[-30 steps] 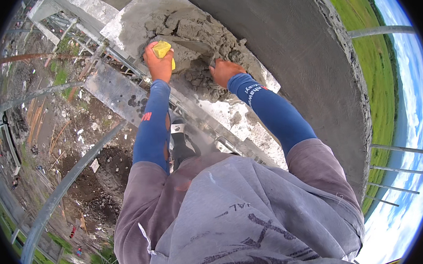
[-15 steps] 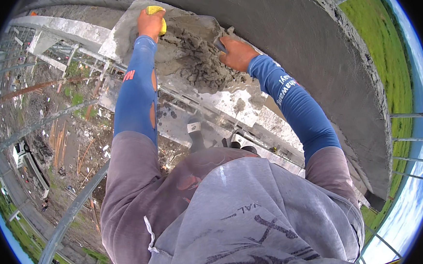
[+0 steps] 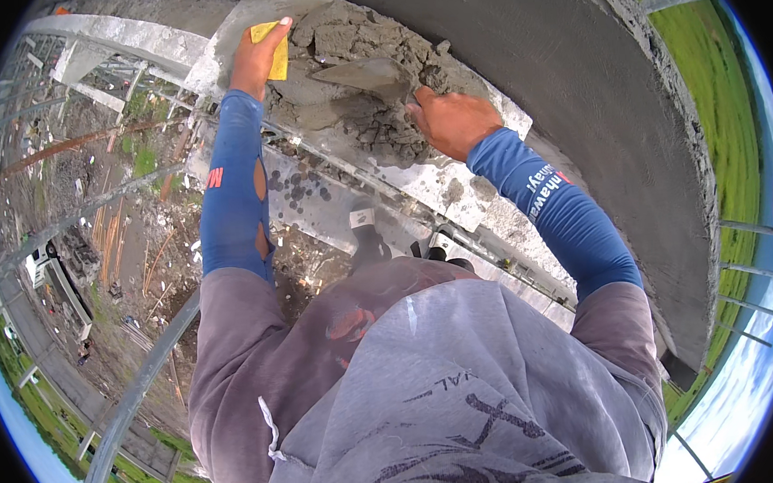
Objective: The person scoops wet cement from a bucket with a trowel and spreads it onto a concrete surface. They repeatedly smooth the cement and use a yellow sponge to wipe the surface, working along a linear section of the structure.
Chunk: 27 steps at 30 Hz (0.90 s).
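Note:
My left hand is closed around a flat yellow rectangular piece, held at the left edge of a heap of wet grey mortar. What kind of piece it is I cannot make out. My right hand is wrapped round the handle of a trowel, and the fingers hide that handle. Smeared with mortar, the trowel blade points left and lies flat over the heap. The mortar rests on a pale, splattered board.
A curved grey plastered wall with a rough edge rises along the right. Below me are metal scaffold tubes, a narrow plank and my boot. Far down on the left, a truck stands on littered ground.
The trowel has moved into the mortar, its blade now showing flat. My left hand has shifted slightly left and down, turning the yellow piece's broad face into view.

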{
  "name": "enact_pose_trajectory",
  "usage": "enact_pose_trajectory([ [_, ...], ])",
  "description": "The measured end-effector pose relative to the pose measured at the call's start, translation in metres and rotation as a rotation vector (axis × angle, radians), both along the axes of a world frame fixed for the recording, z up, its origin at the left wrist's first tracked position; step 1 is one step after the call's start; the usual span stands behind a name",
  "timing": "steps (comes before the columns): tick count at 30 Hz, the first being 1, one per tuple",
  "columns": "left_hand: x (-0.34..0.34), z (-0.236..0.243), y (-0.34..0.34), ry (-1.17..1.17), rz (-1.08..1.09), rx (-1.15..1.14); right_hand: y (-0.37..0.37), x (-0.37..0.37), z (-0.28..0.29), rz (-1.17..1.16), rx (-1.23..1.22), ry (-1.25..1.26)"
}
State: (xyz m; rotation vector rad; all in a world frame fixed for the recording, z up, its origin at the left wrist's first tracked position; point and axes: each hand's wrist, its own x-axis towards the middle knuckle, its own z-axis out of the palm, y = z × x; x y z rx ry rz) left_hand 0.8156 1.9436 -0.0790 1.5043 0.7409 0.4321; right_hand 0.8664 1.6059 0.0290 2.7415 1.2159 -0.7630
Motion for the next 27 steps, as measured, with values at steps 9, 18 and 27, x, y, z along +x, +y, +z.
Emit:
enact_pose_trajectory([
  [9,-0.090,-0.101,-0.051,0.205,0.187,0.113,0.159,-0.027,-0.074,0.278,0.028,-0.050],
  [18,-0.102,-0.120,-0.062,0.008,0.610,-0.127,0.151,-0.019,-0.084,-0.045,0.173,0.138],
  [27,-0.082,-0.123,-0.085,-0.048,0.592,-0.282,0.064,-0.020,-0.095,-0.171,0.015,0.091],
])
